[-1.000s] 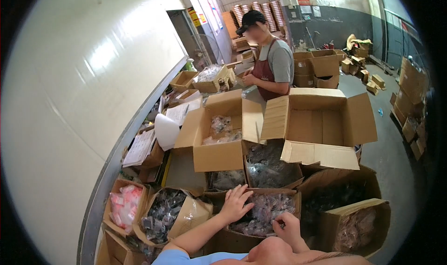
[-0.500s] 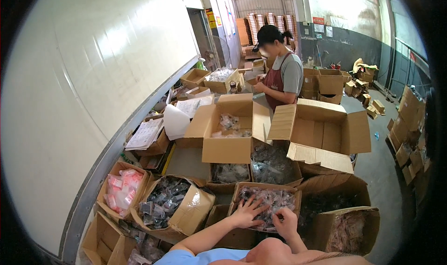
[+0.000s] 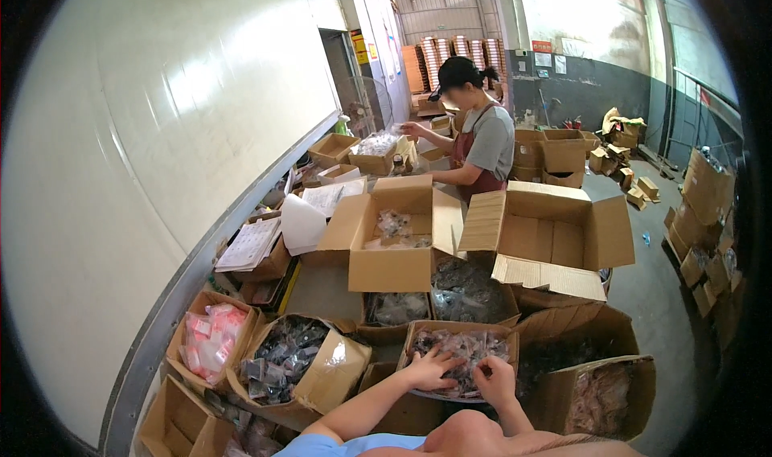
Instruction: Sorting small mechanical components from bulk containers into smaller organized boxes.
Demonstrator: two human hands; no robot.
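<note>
Head view. Writing: printed sheets (image 3: 248,245) lie stacked on a brown carton (image 3: 272,266) at left, with further papers (image 3: 332,196) behind; print too small to read. Red notice (image 3: 542,46) on the far wall, likewise illegible. Small clear plastic bags (image 3: 482,344), crinkled and glossy, greyish with pinkish-brown tints, contents probably small parts; they fill a cardboard box (image 3: 462,326) directly before the person. Left hand (image 3: 433,368): fingers spread, palm down on the bags. Right hand (image 3: 495,380): beside it, thumb and fingertips drawn together; cannot tell whether it pinches a bag.
</note>
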